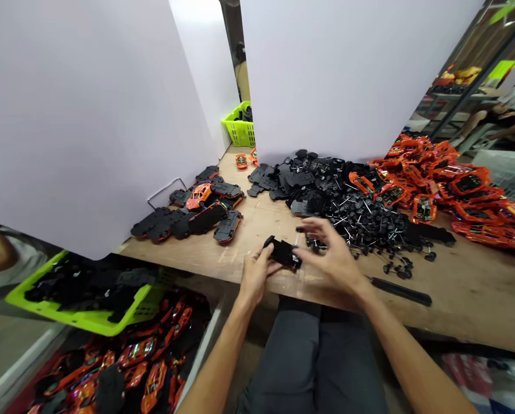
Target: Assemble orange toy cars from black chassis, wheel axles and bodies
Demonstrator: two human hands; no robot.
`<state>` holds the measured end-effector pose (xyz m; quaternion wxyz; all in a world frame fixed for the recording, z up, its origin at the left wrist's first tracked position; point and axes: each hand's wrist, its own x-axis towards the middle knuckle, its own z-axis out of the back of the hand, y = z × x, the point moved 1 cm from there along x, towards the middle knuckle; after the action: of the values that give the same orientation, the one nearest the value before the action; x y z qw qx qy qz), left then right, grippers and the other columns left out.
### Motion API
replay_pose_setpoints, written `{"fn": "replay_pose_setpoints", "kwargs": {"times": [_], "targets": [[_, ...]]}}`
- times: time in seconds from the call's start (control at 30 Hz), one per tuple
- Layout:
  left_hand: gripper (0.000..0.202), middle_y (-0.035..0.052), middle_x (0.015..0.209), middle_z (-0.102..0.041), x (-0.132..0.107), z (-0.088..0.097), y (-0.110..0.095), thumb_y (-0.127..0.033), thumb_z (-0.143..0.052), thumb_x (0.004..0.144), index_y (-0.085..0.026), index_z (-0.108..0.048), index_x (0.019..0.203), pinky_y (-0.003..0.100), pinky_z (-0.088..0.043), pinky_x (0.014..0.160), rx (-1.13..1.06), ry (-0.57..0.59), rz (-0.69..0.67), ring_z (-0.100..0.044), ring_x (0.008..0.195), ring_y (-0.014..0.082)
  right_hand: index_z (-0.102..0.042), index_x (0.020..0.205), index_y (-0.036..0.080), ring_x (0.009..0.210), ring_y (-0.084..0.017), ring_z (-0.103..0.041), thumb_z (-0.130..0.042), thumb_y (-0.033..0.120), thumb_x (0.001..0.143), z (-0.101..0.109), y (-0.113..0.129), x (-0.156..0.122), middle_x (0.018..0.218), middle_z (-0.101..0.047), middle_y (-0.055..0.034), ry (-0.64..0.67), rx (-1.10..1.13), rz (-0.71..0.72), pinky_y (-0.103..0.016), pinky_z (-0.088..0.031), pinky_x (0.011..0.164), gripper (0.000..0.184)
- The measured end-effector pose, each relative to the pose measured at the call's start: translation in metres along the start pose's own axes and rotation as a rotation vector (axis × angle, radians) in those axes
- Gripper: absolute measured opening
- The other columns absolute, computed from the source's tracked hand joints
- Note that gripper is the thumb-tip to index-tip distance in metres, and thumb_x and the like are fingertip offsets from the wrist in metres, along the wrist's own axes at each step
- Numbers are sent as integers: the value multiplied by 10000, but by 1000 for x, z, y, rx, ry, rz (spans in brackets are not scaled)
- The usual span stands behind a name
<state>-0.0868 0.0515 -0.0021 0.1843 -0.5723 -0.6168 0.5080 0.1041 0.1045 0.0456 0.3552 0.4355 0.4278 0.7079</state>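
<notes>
Black plastic toy-car chassis (283, 253) held just above the pale wooden table (468, 293): my left hand (257, 273) grips it with closed fingers; my right hand (332, 253) curves against it, its hold unclear. A slack grip risks dropping it onto the spiky black wheel-and-axle heap (361, 221).

White partition boards (343, 75) stand along the back of the wooden desk (468, 299). Orange toy car shells (464, 195) lie heaped at its right end, and a green plastic basket (240, 123) shows through the gap between the boards. Below the desk at left, a bin of orange cars (199, 356) sits beside a second green basket (80, 319) of black parts
</notes>
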Motion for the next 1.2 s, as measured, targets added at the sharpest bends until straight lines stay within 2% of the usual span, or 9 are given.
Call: {"fn": "replay_pose_setpoints", "kwargs": {"times": [0.13,0.3,0.47,0.57,0.63,0.77,0.93,1.07,1.2], "targets": [[371,17,801,-713,-15,6,8,-405,-799,759,-161,-651,995,239,-569,614,145,39,-20,-688,655,145,-444,1476,292,1280,-254,-639,-793,193,804,-46,-3,-20,1368,-667,-82,148,-246,125,-447,-491,1129,764],[363,-65,712,-594,-22,17,12,-468,-775,791,-212,-546,907,178,-487,533,222,27,-40,-586,583,96,-389,1520,257,1258,-277,-651,-766,157,797,-65,-17,-30,1381,-645,-122,126,-328,109,-449,-527,1088,821],[475,-66,755,-555,-22,18,12,-391,-908,672,-210,-512,861,166,-521,577,259,25,-41,-591,679,94,-415,1526,272,1329,-301,-603,-818,249,847,-44,-17,-34,1445,-614,-126,204,-356,128,-486,-500,1117,789],[519,-31,870,-608,-22,17,10,-402,-928,658,-206,-501,878,281,-634,721,190,36,31,-670,826,142,-618,1318,259,1221,-295,-636,-731,277,953,-12,-10,-42,1284,-685,-104,79,-453,102,-488,-518,1063,383],[529,-18,912,-629,-22,17,9,-410,-927,663,-204,-500,897,337,-658,768,170,61,58,-691,872,160,-678,1190,252,1128,-287,-647,-692,268,985,3,-5,-50,1155,-702,-93,12,-511,86,-477,-539,1007,206],[522,-23,911,-634,-25,11,12,-436,-904,700,-207,-497,934,305,-661,719,224,107,9,-684,827,138,-657,1226,233,1129,-280,-638,-656,244,1007,3,-4,-63,1166,-683,-105,146,-543,143,-459,-557,999,219],[536,-41,868,-625,-30,5,17,-459,-896,700,-214,-477,929,260,-644,643,280,114,-43,-666,768,124,-686,1110,191,954,-255,-668,-547,215,1054,-3,-17,-64,1025,-693,-111,295,-646,235,-410,-599,853,152],[532,-30,850,-643,-32,4,20,-438,-909,671,-203,-499,914,283,-648,651,265,102,12,-674,760,137,-701,1108,193,918,-237,-681,-548,247,1062,6,-25,-68,987,-708,-103,296,-572,284,-385,-600,831,168],[530,-23,858,-669,-30,4,17,-382,-938,630,-196,-520,897,304,-650,688,195,87,75,-696,781,152,-703,1182,201,999,-241,-700,-584,282,1052,11,-19,-70,1064,-726,-107,247,-484,227,-389,-601,903,194]]}}
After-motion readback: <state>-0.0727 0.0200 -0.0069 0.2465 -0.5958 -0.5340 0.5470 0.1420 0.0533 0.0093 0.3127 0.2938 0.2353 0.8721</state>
